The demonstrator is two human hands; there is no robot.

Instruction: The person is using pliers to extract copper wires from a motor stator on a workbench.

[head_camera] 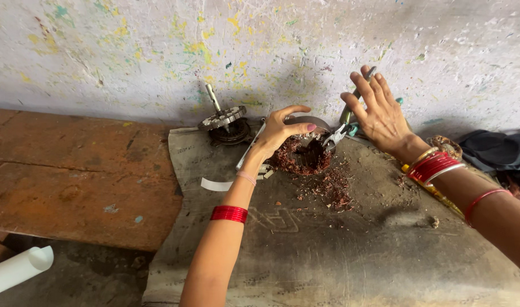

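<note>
Work surface: a dark, worn mat (339,250) laid over a rusty slab (72,182); keep the workpiece on the mat so loose bits collect there.
Debris: reddish copper wire scraps (334,190) lie scattered on the mat just in front of the workpiece.
Left hand: the left hand (277,133) is curled over the top of the motor stator (305,150), fingers spread across its rim, thumb at the near side. Judged best practice: press down firmly so the stator cannot rock or turn.
Workpiece: the motor stator sits near the mat's far edge, close to the wall, its core packed with tangled copper winding.
Right hand: the right hand (379,113) has its fingers largely extended, the palm resting against the handles of the pliers (342,128) (a full grip is not evident). The plier nose meets the stator's right side.
Technique: close the fingers round both handles before pulling; draw the wire away from the holding hand.
Beyond: a rotor with shaft (223,119) stands apart to the left, by the paint-flecked wall (260,45).
</note>
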